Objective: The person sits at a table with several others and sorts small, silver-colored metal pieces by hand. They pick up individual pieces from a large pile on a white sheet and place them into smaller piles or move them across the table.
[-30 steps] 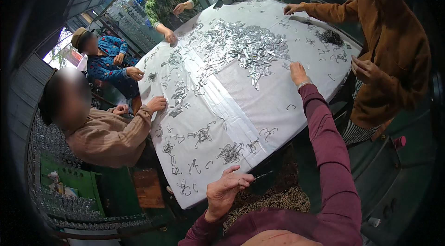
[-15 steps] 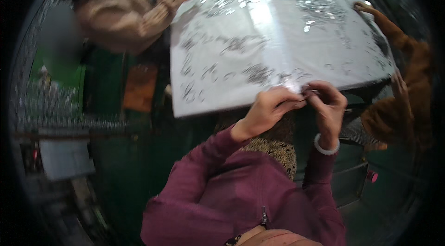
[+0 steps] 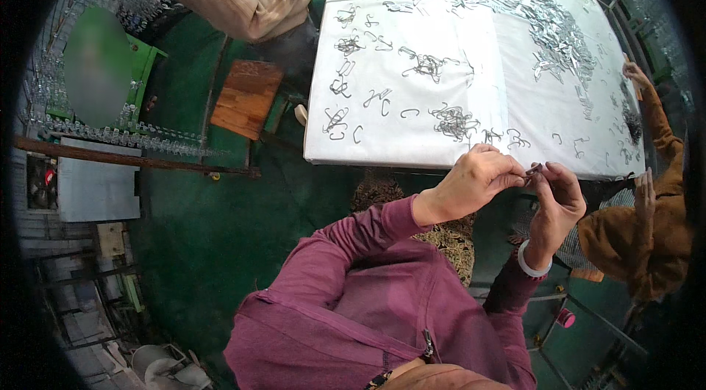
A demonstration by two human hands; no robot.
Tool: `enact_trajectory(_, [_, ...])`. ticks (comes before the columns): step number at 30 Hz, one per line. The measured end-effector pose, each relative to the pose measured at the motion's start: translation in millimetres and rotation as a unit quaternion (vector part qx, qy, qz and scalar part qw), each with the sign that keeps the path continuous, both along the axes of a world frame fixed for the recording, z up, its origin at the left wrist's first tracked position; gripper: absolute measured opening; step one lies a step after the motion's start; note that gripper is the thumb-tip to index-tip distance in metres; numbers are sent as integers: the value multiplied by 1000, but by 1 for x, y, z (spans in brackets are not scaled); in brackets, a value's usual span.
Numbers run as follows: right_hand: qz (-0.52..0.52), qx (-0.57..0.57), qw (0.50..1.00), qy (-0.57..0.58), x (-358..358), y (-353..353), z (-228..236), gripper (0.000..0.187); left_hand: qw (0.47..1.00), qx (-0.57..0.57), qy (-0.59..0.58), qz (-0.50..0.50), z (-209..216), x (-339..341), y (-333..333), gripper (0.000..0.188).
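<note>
My left hand (image 3: 478,178) and my right hand (image 3: 555,206) meet just off the near edge of the white-covered table (image 3: 404,153). Both pinch a small dark piece (image 3: 532,170) between thumbs and fingers; it is mostly covered, so its kind does not show. A white band circles my right wrist. Closest to my fingers on the tabletop lies a tangled heap of dark, curved wire hooks (image 3: 454,124). More hooks lie singly and in small clusters along the left side, such as a heap (image 3: 426,65) farther up. Beyond them spreads a large pile of shiny flat strips (image 3: 551,37).
A person in beige (image 3: 243,0) is at the table's far left side. Another in brown (image 3: 625,243) sits at the right, one hand at the table edge. A wooden stool (image 3: 246,99) stands left of the table, and metal frame bars (image 3: 581,316) run low at right.
My view has turned, so the table and my hands appear farther right and the picture is sharper. Both hands still pinch the small dark piece. The person in beige appears higher in the view.
</note>
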State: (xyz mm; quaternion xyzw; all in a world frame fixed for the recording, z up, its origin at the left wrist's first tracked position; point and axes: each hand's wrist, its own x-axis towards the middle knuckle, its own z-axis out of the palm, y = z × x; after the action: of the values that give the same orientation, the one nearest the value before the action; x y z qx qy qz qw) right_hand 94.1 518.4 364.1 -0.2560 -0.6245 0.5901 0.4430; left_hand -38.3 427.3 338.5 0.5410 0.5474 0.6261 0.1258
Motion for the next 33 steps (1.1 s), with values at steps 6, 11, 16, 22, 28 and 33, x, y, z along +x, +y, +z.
enact_trajectory(6, [16,-52,998,4,-8,2,-23,18,998,-57,-5,-2,-27,-5,-2,11])
enact_trajectory(11, [44,-74,996,30,-7,6,-26,17,980,-105,-15,171,-51,-78,7,21])
enact_trajectory(16, [55,-72,995,-38,-3,6,-27,15,829,-379,249,328,-133,-212,19,17])
enact_trajectory(22, [66,-99,993,-4,-11,-2,-22,14,793,-397,350,302,-140,-222,30,10])
enact_trajectory(28, [37,-69,995,-61,-5,-11,-11,24,673,-324,561,358,-146,-261,62,11])
enact_trajectory(33, [34,-46,995,-78,0,-15,-6,20,909,-138,304,250,-102,-246,66,15])
